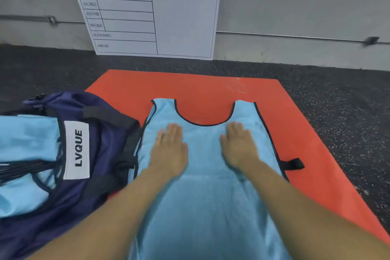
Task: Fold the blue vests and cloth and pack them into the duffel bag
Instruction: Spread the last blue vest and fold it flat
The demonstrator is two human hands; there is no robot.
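Orange mat [211, 84] on speckled floor [337, 101]. Vest [202, 207] flat on mat; left hand [169, 150], right hand [239, 148] pressed flat on it, fingers straight, together. Navy bag [99, 154] left, touching vest, blue vests [27, 143] inside.

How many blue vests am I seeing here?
2 at least: one vest lies flat on the orange mat under both hands; another vest sits in the duffel bag. More may be hidden beneath.

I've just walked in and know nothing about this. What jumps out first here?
A light blue vest lies spread on an orange mat, with the left hand and right hand pressed flat on it. To its left sits a navy duffel bag with more blue fabric in it.
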